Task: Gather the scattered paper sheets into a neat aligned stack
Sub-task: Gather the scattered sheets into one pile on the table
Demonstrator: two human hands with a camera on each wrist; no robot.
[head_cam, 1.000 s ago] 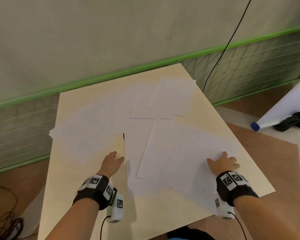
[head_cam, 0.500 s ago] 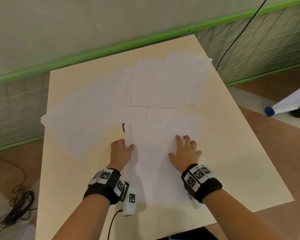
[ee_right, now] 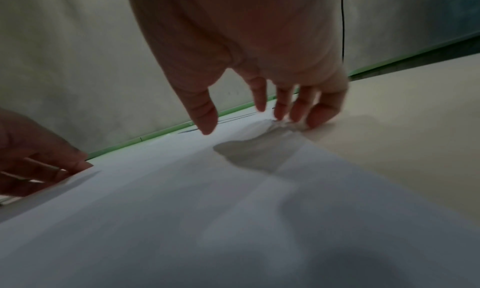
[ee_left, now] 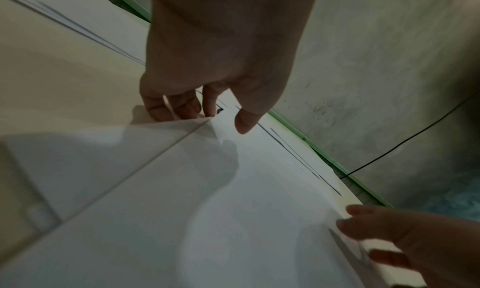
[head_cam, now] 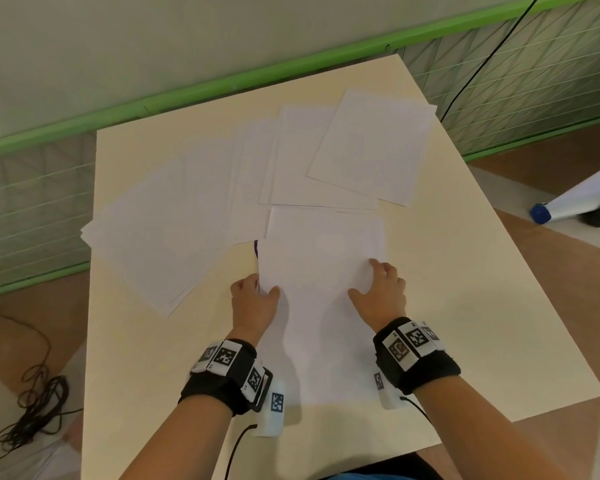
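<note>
At the far left of the head view a coil of black cable (head_cam: 28, 407) lies on the floor beside the cream table (head_cam: 136, 358). Moving right, I see a fanned spread of white sheets (head_cam: 153, 237) across the left half of the tabletop, its corner just over the table's left edge. Near the centre, my left hand (head_cam: 253, 303) sits at the left edge of the near stack of sheets (head_cam: 323, 306). In the left wrist view the thumb (ee_left: 245, 120) lies on top of the paper while the fingers (ee_left: 182, 107) curl down at the edge, pinching the sheets between them. The stack lies in the lower middle of the frame, roughly squared, with one lower sheet showing along its left side. Above it, in the upper middle, two more overlapping groups of sheets (head_cam: 371, 147) lie tilted. My right hand (head_cam: 381, 292) rests on the stack's right edge; in the right wrist view its fingertips (ee_right: 315, 116) are spread and press down on the paper, which rumples slightly there. At the right edge a white roll with a blue cap (head_cam: 539, 213) lies on the floor.
</note>
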